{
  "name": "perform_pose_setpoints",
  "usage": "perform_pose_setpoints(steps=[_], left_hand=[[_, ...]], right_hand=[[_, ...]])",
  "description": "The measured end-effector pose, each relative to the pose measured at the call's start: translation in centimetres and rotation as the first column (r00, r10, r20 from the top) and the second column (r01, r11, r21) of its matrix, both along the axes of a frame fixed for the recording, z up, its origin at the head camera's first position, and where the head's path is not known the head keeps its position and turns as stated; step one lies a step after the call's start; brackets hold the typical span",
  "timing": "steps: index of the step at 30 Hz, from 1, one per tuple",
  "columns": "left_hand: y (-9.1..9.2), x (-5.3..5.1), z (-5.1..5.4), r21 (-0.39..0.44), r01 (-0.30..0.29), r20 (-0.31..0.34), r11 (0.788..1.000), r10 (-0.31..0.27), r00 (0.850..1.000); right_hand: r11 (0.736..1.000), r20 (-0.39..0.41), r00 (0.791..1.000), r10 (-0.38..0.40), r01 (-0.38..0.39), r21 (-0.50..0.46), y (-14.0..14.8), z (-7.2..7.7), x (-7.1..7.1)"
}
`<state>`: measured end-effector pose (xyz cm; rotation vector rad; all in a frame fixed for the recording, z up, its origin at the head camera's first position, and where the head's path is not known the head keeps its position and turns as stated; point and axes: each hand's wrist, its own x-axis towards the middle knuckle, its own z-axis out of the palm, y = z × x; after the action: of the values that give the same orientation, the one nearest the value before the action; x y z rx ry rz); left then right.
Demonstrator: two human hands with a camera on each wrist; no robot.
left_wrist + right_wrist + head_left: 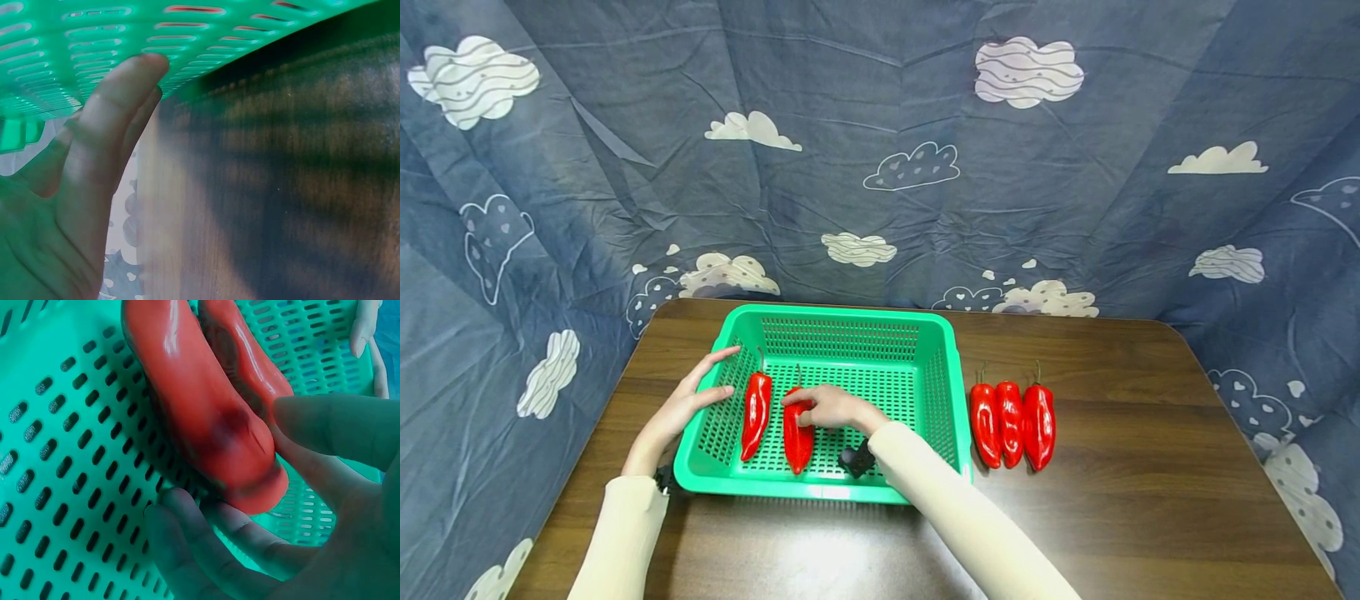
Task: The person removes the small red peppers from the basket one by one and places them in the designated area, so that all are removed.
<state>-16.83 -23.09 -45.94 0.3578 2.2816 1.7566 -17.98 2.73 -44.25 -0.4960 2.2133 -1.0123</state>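
Observation:
Two red peppers lie lengthwise in the green basket (pixel 831 493), one (pixel 757 415) near its left wall and another (pixel 798 446) to the right of it. My right hand (pixel 835 408) (pixel 312 537) holds the upper part of the second pepper (pixel 200 394), thumb on one side and curled fingers on the other. At the left rim is my left hand (pixel 677 410), its fingers extended over the edge. The left wrist view shows this hand (pixel 94 156) with straight fingers against the slotted outer wall (pixel 100 37).
Three red peppers (pixel 985 425) (pixel 1011 423) (pixel 1039 427) lie side by side just right of the basket on the brown wooden table (pixel 1135 450). A dark cloth with clouds (pixel 917 225) hangs behind the table's back edge.

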Motion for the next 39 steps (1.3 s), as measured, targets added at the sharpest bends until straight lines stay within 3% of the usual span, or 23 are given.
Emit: perform_pose_setpoints(steps=[8, 14, 19, 29, 39], left_hand=[[0.0, -0.1, 0.0, 0.005, 0.002, 0.004, 1.0, -0.002, 1.0], [-0.1, -0.1, -0.1, 0.014, -0.005, 0.019, 1.0, 0.004, 1.0], [-0.1, -0.1, -0.2, 0.044, -0.003, 0.051, 0.999, 0.001, 0.999], [-0.1, -0.1, -0.3, 0.009, -0.006, 0.023, 1.0, 0.006, 1.0], [0.0, 0.0, -0.2, 0.015, -0.003, 0.029, 1.0, 0.003, 1.0]], right_hand=[[0.999, -0.126, 0.991, -0.032, 0.034, 0.016, -0.1, 0.2, 0.1], [0.995, -0.134, 0.986, -0.097, 0.098, 0.0, -0.1, 0.3, 0.2], [0.981, -0.094, 0.98, -0.175, 0.164, -0.106, 0.2, 0.5, 0.1], [0.913, 0.026, 0.956, -0.294, 0.288, -0.288, 1.3, 1.6, 0.0], [0.906, -0.038, 0.952, -0.305, 0.278, -0.318, 2.4, 2.9, 0.2]])
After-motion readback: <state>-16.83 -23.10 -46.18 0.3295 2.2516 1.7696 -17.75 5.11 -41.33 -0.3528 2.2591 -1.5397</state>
